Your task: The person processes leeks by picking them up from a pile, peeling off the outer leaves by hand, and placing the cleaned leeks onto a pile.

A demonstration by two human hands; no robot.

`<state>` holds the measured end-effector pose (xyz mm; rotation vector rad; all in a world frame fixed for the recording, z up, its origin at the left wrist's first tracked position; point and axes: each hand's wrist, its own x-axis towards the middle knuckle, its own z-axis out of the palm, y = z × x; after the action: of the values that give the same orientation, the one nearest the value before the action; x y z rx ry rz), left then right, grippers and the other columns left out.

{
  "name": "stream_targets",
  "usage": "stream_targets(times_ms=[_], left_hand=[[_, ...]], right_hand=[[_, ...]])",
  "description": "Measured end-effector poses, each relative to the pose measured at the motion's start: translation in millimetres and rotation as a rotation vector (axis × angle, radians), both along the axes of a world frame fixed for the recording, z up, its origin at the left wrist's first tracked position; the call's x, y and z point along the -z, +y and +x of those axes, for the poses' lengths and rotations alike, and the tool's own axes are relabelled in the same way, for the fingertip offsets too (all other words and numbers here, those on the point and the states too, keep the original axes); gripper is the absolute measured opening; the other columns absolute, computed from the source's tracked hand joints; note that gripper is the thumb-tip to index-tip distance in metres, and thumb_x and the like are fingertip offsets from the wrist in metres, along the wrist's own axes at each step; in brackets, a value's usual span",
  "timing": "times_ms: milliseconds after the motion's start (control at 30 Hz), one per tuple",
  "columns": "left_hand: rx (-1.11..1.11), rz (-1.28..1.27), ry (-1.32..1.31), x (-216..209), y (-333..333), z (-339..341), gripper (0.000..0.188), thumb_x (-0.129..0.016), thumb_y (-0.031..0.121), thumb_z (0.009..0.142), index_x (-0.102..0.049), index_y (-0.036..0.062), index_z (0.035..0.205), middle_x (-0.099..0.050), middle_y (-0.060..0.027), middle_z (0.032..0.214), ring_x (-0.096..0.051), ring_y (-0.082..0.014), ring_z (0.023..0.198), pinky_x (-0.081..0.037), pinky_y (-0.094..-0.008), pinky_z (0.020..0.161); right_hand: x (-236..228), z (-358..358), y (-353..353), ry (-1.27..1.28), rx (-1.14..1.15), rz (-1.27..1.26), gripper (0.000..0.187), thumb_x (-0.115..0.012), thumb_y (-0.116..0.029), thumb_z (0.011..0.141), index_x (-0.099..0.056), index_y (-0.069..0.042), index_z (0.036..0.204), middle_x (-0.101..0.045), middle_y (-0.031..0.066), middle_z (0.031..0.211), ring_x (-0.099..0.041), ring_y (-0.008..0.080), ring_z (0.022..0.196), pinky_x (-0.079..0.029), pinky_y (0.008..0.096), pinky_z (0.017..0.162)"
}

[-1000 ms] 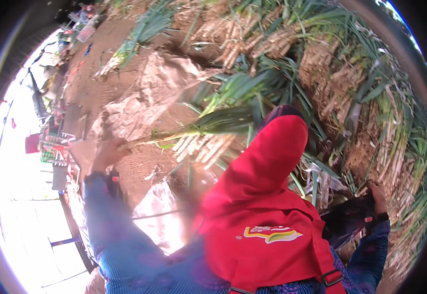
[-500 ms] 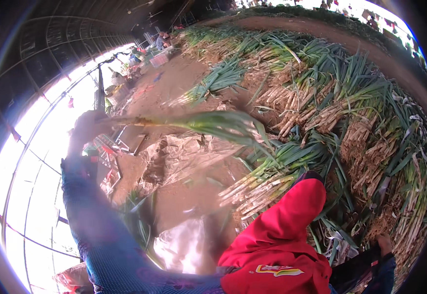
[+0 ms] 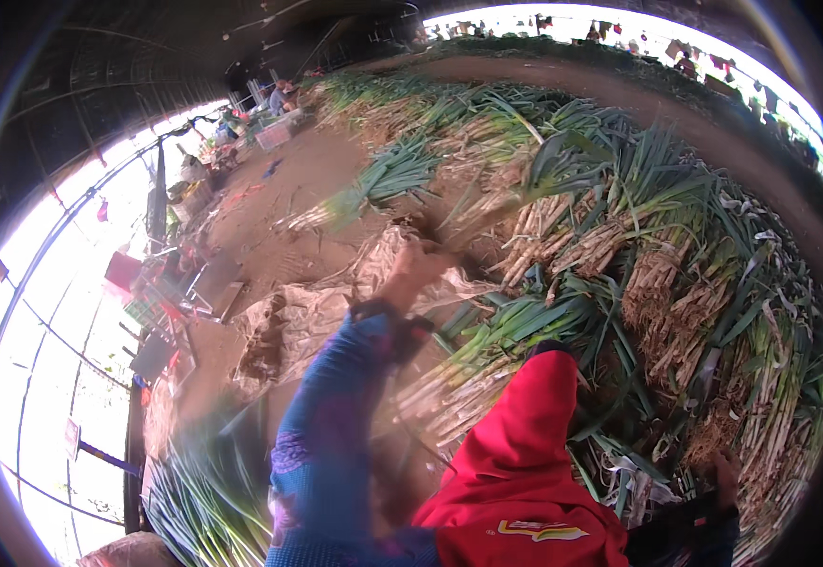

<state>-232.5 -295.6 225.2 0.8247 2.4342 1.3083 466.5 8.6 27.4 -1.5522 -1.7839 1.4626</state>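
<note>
My left hand (image 3: 418, 268) reaches forward over crumpled brown sheeting (image 3: 321, 300), its fingers smeared by motion. Just beyond the fingers, blurred pale leek stalks (image 3: 482, 213) run up to green leaves on the pile; whether the hand still grips them I cannot tell. Close by on the near side, a bunch of leeks (image 3: 473, 364) lies with its white ends toward me. At the lower right my right hand (image 3: 726, 475) is beside a clump of leek roots (image 3: 711, 437), its fingers dark and partly hidden.
A long heap of leeks (image 3: 657, 208) curves around the right side. A smaller bunch (image 3: 397, 175) lies on the bare soil. More leek leaves (image 3: 208, 487) stand at the lower left. My red-clad knee (image 3: 534, 402) juts forward. A person (image 3: 282, 97) sits far back near a crate (image 3: 274, 135).
My left hand, which held leeks raised at the left, has swung right and forward over the brown sheeting. The leeks now point at the heap. My right hand stays near the roots.
</note>
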Motion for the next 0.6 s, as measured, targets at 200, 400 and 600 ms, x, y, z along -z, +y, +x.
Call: stream_targets(times_ms=[200, 400, 600], left_hand=[[0.519, 0.266, -0.737, 36, 154, 150, 0.023, -0.057, 0.026, 0.088, -0.056, 0.0050, 0.078, -0.048, -0.0002, 0.060, -0.046, -0.0128, 0.053, -0.036, -0.0286, 0.048], [0.609, 0.043, -0.994, 160, 216, 290, 0.026, -0.054, 0.029, 0.090, -0.056, 0.0039, 0.085, -0.052, -0.0031, 0.064, -0.049, -0.0149, 0.055, -0.039, -0.0313, 0.047], [1.150, -0.178, -1.054, 200, 206, 366, 0.042, -0.060, 0.031, 0.087, -0.056, 0.0047, 0.120, -0.061, -0.0057, 0.097, -0.057, -0.0159, 0.084, -0.047, -0.0302, 0.063]], right_hand=[[-33, -143, -82, 0.643, 0.015, -0.335, 0.031, -0.059, -0.028, 0.089, -0.059, -0.004, 0.108, -0.064, 0.0061, 0.097, -0.063, 0.0169, 0.085, -0.050, 0.0297, 0.074], [-80, -233, -125, 0.918, 0.051, -0.502, 0.042, -0.043, -0.042, 0.095, -0.055, -0.006, 0.114, -0.062, 0.0097, 0.106, -0.061, 0.0225, 0.094, -0.051, 0.0377, 0.079], [23, -152, -109, 1.100, 0.392, -0.995, 0.029, -0.054, -0.029, 0.092, -0.053, -0.004, 0.108, -0.060, 0.0086, 0.084, -0.060, 0.0204, 0.070, -0.052, 0.0346, 0.063]])
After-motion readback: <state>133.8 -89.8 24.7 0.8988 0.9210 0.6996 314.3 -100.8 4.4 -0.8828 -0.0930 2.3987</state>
